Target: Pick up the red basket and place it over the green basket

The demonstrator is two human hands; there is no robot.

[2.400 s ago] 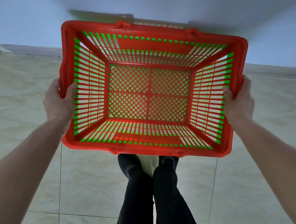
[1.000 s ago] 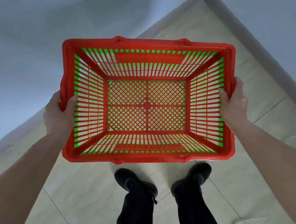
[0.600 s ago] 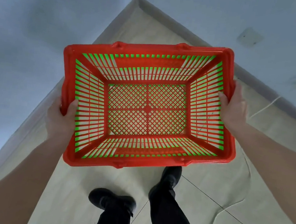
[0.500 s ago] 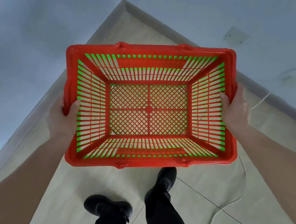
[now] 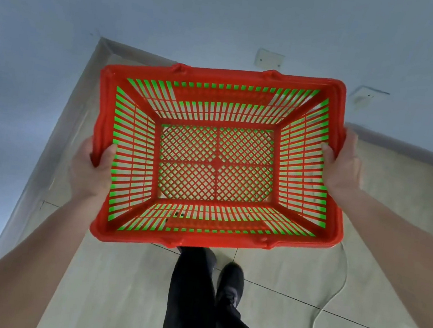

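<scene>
I carry a red slatted plastic basket (image 5: 101,110) in front of me at about waist height, its open top facing me and nothing inside it. My left hand (image 5: 89,172) grips the basket's left rim, thumb hooked over the inside of the wall. My right hand (image 5: 343,164) grips the right rim, thumb pressed on the inner slats. The fingers of both hands are hidden behind the basket's walls. Green shows through the slats.
Below the basket are my black trouser legs (image 5: 192,298) and a black shoe (image 5: 231,284) on a pale tiled floor. A white cable (image 5: 336,287) trails across the tiles on the right. Grey walls meet at a corner ahead; wall sockets (image 5: 269,59) sit above the basket.
I have turned to the right while walking: the room corner slid left, and the wall sockets and cable came into view. Both hands keep the same hold on the basket.
</scene>
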